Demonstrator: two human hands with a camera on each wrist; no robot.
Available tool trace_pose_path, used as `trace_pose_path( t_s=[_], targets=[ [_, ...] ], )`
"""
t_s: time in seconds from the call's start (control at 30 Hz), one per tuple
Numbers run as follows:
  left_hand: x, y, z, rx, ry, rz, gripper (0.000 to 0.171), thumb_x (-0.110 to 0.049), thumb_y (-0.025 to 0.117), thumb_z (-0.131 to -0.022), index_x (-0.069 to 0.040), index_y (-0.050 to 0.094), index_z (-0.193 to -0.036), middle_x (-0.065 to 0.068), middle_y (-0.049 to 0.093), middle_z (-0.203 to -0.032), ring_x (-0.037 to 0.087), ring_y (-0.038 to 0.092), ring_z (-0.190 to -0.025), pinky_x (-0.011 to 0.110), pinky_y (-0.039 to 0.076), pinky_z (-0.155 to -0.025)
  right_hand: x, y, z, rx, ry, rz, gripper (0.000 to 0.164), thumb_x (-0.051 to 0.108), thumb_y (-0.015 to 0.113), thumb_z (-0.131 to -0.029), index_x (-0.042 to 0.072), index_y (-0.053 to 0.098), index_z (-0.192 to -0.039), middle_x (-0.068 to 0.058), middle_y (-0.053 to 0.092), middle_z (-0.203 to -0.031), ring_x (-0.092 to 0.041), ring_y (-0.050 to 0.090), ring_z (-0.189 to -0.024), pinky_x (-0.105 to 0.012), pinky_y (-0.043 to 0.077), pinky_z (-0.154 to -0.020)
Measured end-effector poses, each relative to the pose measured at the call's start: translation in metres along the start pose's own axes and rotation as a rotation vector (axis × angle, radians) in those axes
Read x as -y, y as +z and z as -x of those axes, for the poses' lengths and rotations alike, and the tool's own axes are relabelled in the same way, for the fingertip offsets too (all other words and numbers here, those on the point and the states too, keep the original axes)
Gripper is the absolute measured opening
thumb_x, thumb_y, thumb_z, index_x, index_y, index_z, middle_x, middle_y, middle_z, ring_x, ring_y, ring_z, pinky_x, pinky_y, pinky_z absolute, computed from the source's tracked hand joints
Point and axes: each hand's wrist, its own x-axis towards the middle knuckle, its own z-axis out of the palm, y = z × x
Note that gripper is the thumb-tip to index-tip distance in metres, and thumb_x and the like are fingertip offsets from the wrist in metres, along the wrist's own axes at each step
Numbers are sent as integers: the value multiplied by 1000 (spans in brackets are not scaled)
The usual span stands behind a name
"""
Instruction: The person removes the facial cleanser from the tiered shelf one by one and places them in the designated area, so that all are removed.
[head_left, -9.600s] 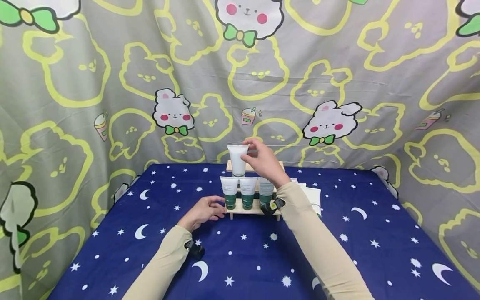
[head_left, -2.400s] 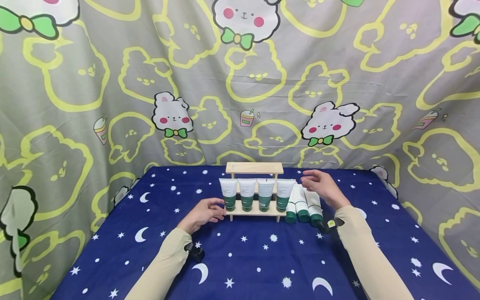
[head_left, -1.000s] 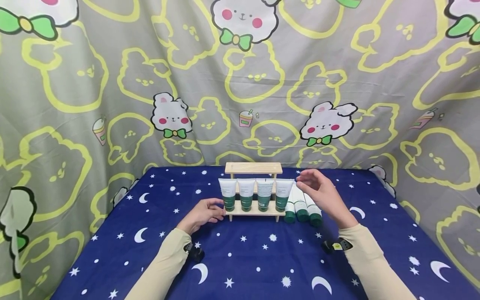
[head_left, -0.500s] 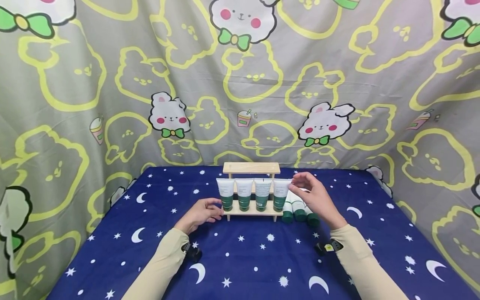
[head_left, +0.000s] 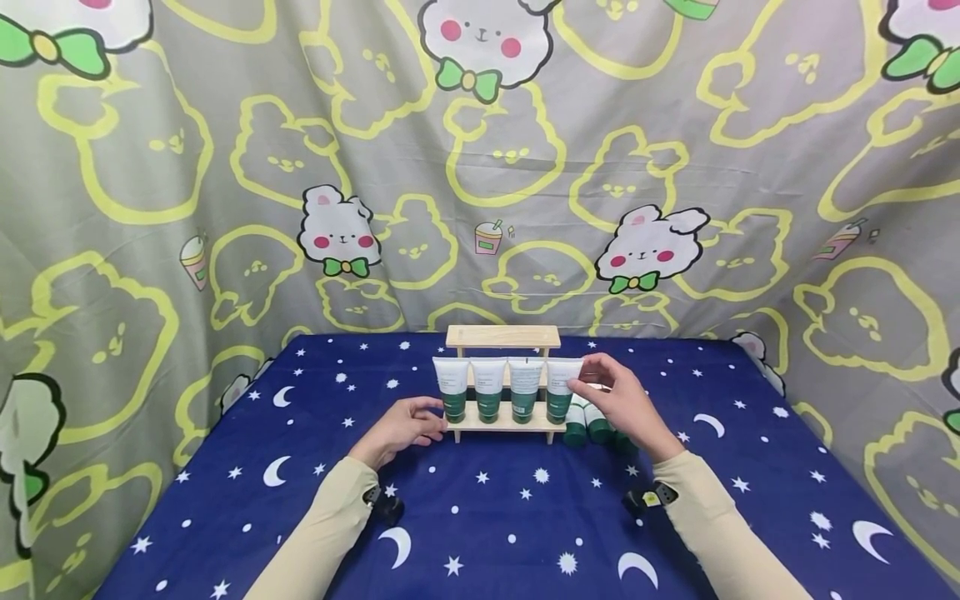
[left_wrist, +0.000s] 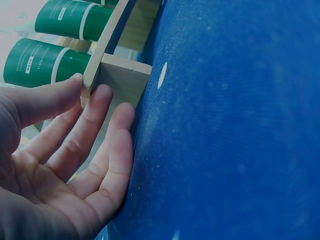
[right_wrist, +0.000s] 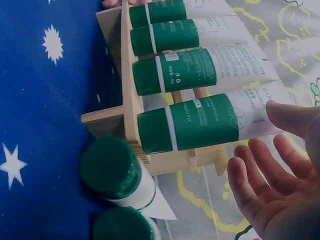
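A wooden tiered stand [head_left: 502,336] holds a row of several white-and-green squeeze tubes [head_left: 488,387], standing caps down on its front shelf. My left hand [head_left: 401,427] grips the left end of that shelf; in the left wrist view the thumb [left_wrist: 60,97] lies on its upper side and the fingers come from below. With the thumb on the front of the rightmost tube [right_wrist: 200,120], my right hand [head_left: 622,408] pinches its white upper end. The fingers sit beside and partly behind the tube, where their contact is hidden.
More tubes [head_left: 575,429] lie at the stand's right, green caps [right_wrist: 107,167] toward me, partly covered by my right hand. The upper shelf is bare wood. A dark blue star-patterned cloth [head_left: 480,533] covers the table, and a patterned curtain [head_left: 525,283] hangs behind.
Earlier the right hand held a tube above the stand; the front row then gained its rightmost tube. Lately the hand moved left from the lying tubes onto that tube. The left hand stayed.
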Motion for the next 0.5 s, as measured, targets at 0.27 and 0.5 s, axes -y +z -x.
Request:
trace_pose_path(
  t_s=[0.27, 0.5],
  targets=[
    [0, 0, -1, -7, -8, -1, 43, -5, 70, -94, 5, 57, -135, 18, 76, -101, 27, 74, -88, 38, 60, -76, -6, 3, -3, 8, -26, 38, 34, 24, 76, -94, 5, 63, -118, -12, 72, -109, -27, 69, -102, -32, 54, -82],
    [0, 1, -1, -12, -12, 1, 43, -5, 70, -94, 5, 57, -135, 15, 77, -98, 25, 74, -87, 37, 60, -77, -8, 4, -2, 5, -32, 57, 29, 28, 76, -94, 8, 65, -111, -9, 74, -104, -26, 69, -99, -34, 53, -79]
  ],
)
